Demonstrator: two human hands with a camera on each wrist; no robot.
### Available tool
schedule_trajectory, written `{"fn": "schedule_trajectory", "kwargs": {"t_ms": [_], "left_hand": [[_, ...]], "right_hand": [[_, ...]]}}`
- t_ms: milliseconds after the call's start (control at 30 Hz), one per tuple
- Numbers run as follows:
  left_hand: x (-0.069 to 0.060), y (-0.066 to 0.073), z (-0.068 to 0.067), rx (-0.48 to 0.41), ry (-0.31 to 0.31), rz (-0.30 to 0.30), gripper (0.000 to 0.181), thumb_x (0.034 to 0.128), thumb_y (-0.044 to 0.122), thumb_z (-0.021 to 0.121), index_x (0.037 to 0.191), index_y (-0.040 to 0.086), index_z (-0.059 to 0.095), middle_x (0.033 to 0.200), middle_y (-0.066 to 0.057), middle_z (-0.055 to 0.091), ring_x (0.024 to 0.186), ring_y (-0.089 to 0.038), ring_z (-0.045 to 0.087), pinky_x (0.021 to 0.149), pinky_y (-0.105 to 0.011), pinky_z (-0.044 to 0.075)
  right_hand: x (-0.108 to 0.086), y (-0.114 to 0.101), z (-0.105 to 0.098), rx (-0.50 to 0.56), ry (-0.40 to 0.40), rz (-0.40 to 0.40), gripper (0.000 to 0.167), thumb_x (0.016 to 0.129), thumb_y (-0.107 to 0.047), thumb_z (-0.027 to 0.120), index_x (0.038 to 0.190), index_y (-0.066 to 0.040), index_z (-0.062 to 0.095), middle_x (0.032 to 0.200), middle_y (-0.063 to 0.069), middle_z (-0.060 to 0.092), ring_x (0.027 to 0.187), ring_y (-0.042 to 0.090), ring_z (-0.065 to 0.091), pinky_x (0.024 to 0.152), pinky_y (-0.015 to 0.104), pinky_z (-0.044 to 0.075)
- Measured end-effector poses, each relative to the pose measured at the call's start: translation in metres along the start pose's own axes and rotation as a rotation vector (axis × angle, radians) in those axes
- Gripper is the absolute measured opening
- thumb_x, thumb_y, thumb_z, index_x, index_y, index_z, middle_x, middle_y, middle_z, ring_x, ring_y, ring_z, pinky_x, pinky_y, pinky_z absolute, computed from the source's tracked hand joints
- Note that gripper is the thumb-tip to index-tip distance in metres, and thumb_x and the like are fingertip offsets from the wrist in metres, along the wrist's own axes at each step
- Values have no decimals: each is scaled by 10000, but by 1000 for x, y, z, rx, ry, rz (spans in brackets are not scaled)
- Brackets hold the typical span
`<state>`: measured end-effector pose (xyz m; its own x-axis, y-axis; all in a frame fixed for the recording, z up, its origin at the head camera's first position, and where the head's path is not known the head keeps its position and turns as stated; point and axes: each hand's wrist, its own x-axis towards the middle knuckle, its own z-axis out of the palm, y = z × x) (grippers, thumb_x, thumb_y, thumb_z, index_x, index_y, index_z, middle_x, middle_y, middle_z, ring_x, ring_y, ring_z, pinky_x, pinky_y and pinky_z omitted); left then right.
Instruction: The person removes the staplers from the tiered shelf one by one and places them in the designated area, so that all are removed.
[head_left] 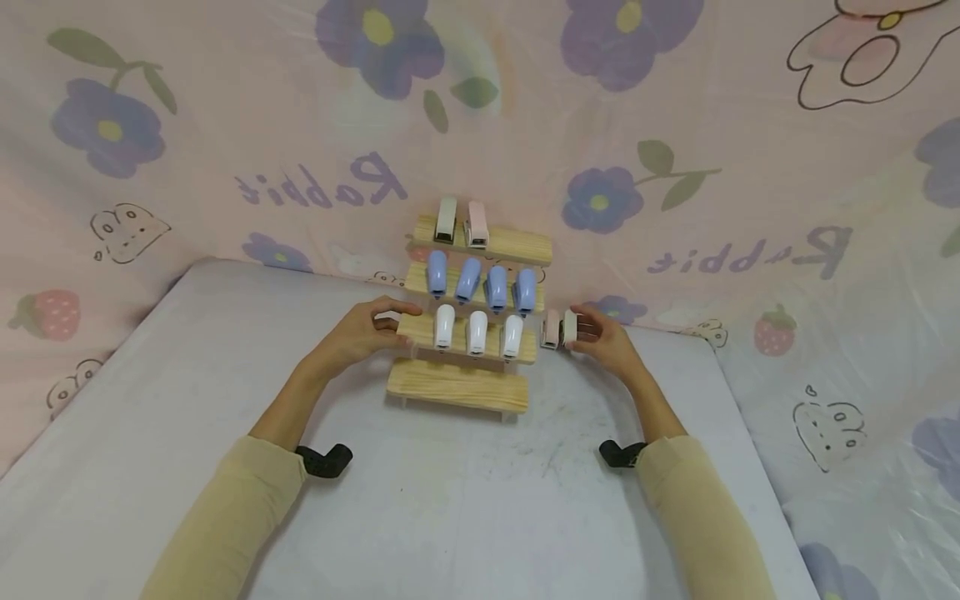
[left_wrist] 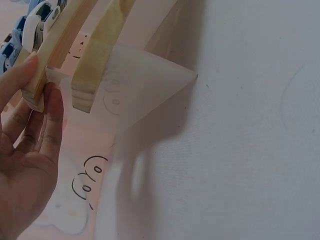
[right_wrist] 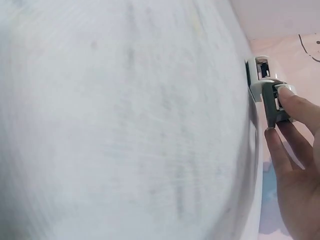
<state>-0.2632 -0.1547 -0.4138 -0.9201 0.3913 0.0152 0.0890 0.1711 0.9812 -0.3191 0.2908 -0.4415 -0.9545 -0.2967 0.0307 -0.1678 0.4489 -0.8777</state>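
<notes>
Left beige sleeve (head_left: 232, 517) and right beige sleeve (head_left: 701, 517) are seen nearest the camera, with black wrist mounts (head_left: 325, 461) worn at the cuffs. At left, the third tier's left end of the four-tier wooden rack (head_left: 457, 385) is gripped by the left hand (head_left: 367, 337), thumb above, fingers curled below; grip narrow. Rack judged stiff, fairly light, top-loaded; best held by board ends, since its translucent side panel (left_wrist: 145, 82) looks thin and staplers could be slid off if tipped. At right, just off the rack's right side, a pale mini stapler (head_left: 570, 330) is pinched between thumb and fingers of the right hand (head_left: 606, 340). Stapler judged light, rigid, smooth and a bit slippery, not fragile; best taken by both sides of the body, as the top could be pressed down by a squeeze. Counted on rack, top tier: one cream stapler (head_left: 446, 218), one pink stapler (head_left: 476, 223); second tier: four blue staplers (head_left: 497, 288); third tier: three white staplers (head_left: 476, 332). Off rack: one pinkish stapler (head_left: 551, 329) just beside the held one. Total: eleven staplers, one rack, two hands.
</notes>
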Motion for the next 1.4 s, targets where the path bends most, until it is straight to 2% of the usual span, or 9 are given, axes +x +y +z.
{"fn": "schedule_trajectory", "kwargs": {"t_ms": [67,167,267,333,567,767,967,1200,1400], "left_hand": [[0,0,1,6,4,2,497,861,54,771,1327,107,609,1383,-65,541,988,-249,625,806,-276,547],[-1,0,2,8,6,5,494,856,67,779,1320,111,616,1370,-63,550,974,-241,621,800,-280,543],[0,-2,3,0,0,8,498,851,80,788,1319,107,619,1366,-70,551,973,-237,624,800,-278,541],[0,-3,3,-2,-1,13,498,850,77,788,1318,103,620,1363,-73,554,970,-239,630,793,-265,542],[-1,0,2,-2,6,19,495,853,56,779,1319,101,619,1367,-71,553,977,-236,633,794,-262,547],[-1,-1,1,-11,3,8,497,858,42,770,1326,94,613,1373,-74,547,961,-226,630,797,-274,551],[0,0,2,-1,-2,6,513,843,72,792,1325,97,616,1366,-91,545,977,-232,632,793,-270,544],[1,-2,1,11,3,9,499,848,82,792,1317,118,625,1353,-69,559,949,-222,635,790,-297,548],[1,-3,0,1,8,6,500,857,55,775,1328,105,614,1366,-72,555,963,-220,644,808,-308,554]], "right_hand": [[-2,-9,1,-4,-6,13,721,842,64,747,1474,41,401,1404,333,462,1261,484,501,910,266,532],[-4,-14,2,-23,-14,39,722,837,83,741,1465,82,384,1400,356,455,1258,496,498,960,369,516],[-1,0,3,-40,1,58,741,834,63,755,1477,53,387,1407,331,468,1255,468,514,1005,463,474],[2,9,3,-46,13,56,747,833,45,767,1482,22,398,1405,308,483,1246,447,529,1012,485,463],[4,13,6,-52,45,15,741,819,49,778,1468,6,423,1375,307,514,1230,443,538,1019,501,458],[6,14,8,2,42,18,732,819,90,756,1461,30,410,1385,329,489,1257,464,502,1044,533,423],[4,14,9,-10,52,31,728,823,95,748,1458,52,394,1381,334,482,1244,471,509,1043,534,425],[2,8,6,-89,90,40,722,860,-38,770,1482,-16,403,1431,261,471,1301,438,479,1069,520,406],[-1,-4,-1,-77,109,-23,698,881,-78,761,1481,-17,411,1454,237,461,1330,424,451,1095,499,383]]}}
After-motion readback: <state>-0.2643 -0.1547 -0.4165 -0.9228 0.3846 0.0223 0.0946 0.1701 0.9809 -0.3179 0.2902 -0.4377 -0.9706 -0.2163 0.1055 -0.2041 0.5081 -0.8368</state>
